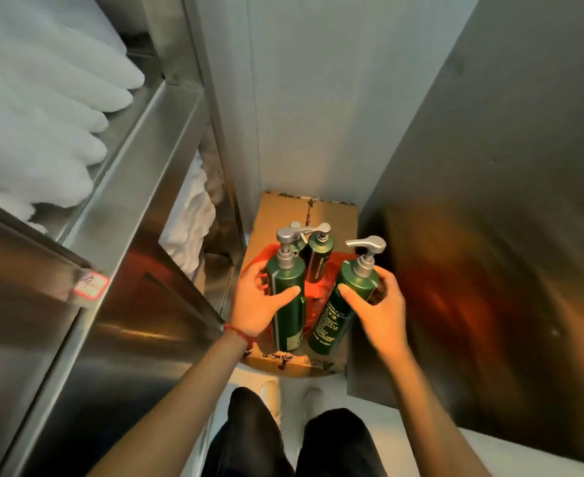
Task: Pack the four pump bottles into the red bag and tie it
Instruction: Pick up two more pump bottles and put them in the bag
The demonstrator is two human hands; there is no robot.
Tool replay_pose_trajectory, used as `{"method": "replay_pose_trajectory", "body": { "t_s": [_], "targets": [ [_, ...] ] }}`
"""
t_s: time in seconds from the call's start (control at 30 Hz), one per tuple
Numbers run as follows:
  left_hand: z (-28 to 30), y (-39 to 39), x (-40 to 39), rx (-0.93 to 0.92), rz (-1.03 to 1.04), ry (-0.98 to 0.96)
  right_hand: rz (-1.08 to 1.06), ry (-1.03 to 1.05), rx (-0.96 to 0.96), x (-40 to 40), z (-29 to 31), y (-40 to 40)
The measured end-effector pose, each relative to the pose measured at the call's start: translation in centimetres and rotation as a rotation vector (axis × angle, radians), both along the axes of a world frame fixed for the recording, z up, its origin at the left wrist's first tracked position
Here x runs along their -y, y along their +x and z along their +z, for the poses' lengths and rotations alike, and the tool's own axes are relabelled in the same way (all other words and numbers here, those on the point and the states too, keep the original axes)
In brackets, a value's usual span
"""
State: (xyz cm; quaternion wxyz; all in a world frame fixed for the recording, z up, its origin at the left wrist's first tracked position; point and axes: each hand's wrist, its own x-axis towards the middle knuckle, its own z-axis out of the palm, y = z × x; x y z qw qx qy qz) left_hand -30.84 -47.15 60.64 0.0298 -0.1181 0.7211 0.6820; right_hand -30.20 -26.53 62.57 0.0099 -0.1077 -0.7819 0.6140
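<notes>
Nearest us, dark trousers (283,438) run off the bottom edge. Our left hand (257,301) wraps its fingers (285,293) around a green pump bottle (289,297) standing upright on the cardboard box (273,215). Our right hand (380,304) grips a second green bottle (340,306), tilted left. Between them the red bag (313,287) lies crumpled on the box, mostly hidden. Just beyond stands a dark bottle (319,259); behind it only the silver pump (296,226) of a fourth shows. Steel shelving (139,139) on the left holds blurred white linens (39,108); a steel panel (490,201) closes the right.
</notes>
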Motion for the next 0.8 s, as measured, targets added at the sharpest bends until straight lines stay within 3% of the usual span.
{"method": "replay_pose_trajectory", "body": {
  "t_s": [0.57, 0.8],
  "targets": [
    [-6.5, -4.9, -1.5, 0.113, -0.005, -0.161, 0.066, 0.093, 0.027, 1.1, -7.6, -5.4],
    [-8.6, -5.7, -2.5, 0.162, -0.028, -0.126, 0.088, 0.109, 0.04, 1.0, -10.3, -6.5]
  ]
}}
